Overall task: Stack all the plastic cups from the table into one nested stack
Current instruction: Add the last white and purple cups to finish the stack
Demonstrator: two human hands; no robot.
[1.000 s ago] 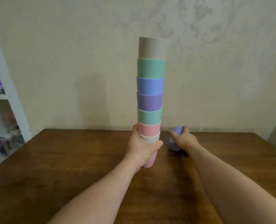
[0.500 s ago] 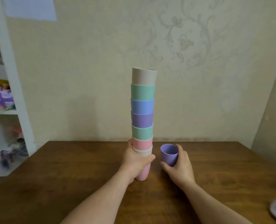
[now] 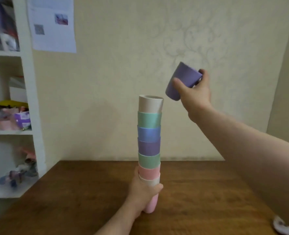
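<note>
Stack point(image 3: 149, 146) gripped low by left hand point(image 3: 143, 190) — right hand point(image 3: 195, 92) clasps tilted purple cup point(image 3: 182, 81) above.

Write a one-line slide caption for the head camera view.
Left hand steadies the nested cup stack on the wooden table while right hand holds a tilted purple cup above it.

A dark wooden table point(image 3: 199, 192) carries a tall stack of nested plastic cups point(image 3: 149, 150), standing upright near its middle.
</note>
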